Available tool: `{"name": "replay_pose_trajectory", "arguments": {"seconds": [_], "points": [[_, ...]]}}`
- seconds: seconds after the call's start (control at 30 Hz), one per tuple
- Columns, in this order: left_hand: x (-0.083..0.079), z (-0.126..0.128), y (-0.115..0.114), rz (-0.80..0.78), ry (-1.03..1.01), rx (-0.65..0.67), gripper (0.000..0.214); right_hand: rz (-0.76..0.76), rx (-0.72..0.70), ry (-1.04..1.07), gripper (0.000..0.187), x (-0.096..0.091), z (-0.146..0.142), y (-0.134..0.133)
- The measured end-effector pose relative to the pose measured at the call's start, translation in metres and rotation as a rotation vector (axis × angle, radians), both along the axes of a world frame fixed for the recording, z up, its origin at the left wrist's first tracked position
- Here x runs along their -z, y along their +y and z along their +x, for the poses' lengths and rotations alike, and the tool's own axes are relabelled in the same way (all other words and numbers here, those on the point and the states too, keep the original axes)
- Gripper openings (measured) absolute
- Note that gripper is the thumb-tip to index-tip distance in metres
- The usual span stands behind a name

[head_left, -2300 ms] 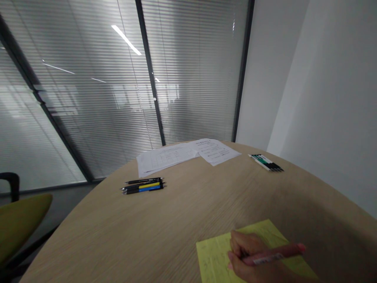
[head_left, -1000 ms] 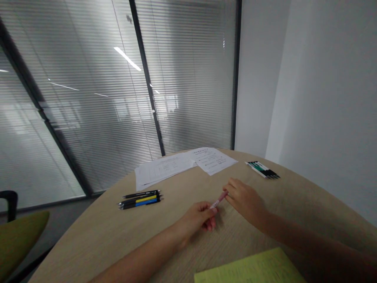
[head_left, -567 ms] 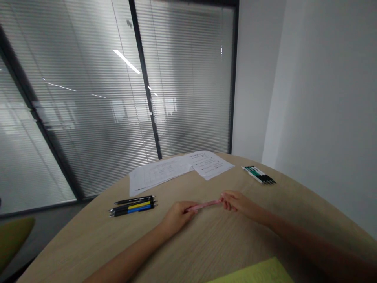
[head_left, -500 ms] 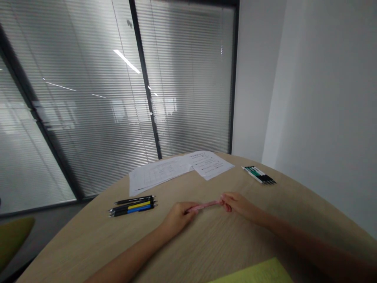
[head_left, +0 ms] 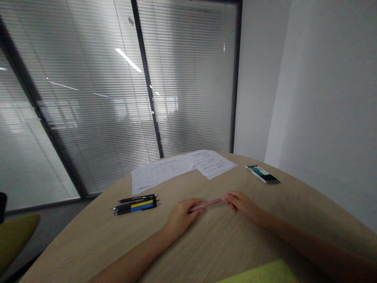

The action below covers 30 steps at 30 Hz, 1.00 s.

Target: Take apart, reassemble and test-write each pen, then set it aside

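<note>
A slim pink pen (head_left: 212, 203) is stretched between my two hands, a little above or on the table in the middle of the head view. My left hand (head_left: 182, 214) is closed around its left end, thumb and fingers pinching it. At the other end, my right hand (head_left: 237, 201) grips the tip with curled fingers. The parts under the fingers are hidden. To the left of my left hand lie several dark pens (head_left: 137, 204), among them one with a yellow and one with a blue barrel. Beyond my right hand, several white, green and black pens (head_left: 263, 174) lie side by side.
Printed paper sheets (head_left: 161, 172) lie overlapping at the far side of the round wooden table (head_left: 97, 232). A yellow sheet (head_left: 260, 275) sits at the near edge. A yellow-green chair (head_left: 19, 239) stands at left, and a glass partition with blinds (head_left: 191, 78) rises behind.
The whole view has shifted slightly, so everything sits a little further right. Slightly more of the pink pen shows between my hands. Both hands keep their hold.
</note>
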<state>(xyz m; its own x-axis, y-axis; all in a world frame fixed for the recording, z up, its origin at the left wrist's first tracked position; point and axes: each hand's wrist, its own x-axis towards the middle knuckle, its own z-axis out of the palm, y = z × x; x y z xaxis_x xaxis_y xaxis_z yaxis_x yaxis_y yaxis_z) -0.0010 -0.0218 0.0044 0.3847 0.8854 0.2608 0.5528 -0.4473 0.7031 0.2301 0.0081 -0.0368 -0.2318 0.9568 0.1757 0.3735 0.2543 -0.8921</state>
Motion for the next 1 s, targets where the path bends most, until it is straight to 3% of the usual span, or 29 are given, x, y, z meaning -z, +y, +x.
{"name": "replay_pose_trajectory", "arguments": {"seconds": [0.2, 0.47, 0.7, 1.0], "points": [[0.008, -0.002, 0.012, -0.158, -0.275, -0.098, 0.021, -0.085, 0.046, 0.143, 0.029, -0.009, 0.001, -0.005], [0.000, -0.005, 0.011, -0.412, -0.559, -0.102, 0.029, -0.100, 0.121, 0.237, 0.025, 0.002, 0.008, 0.004], [-0.001, -0.013, 0.015, -0.474, -0.755, -0.052, 0.032, -0.076, 0.133, 0.240, 0.026, 0.001, 0.009, 0.002], [-0.001, -0.011, 0.014, -0.505, -0.784, 0.004, 0.025, -0.077, 0.101, 0.218, 0.029, -0.001, 0.009, -0.001]]}}
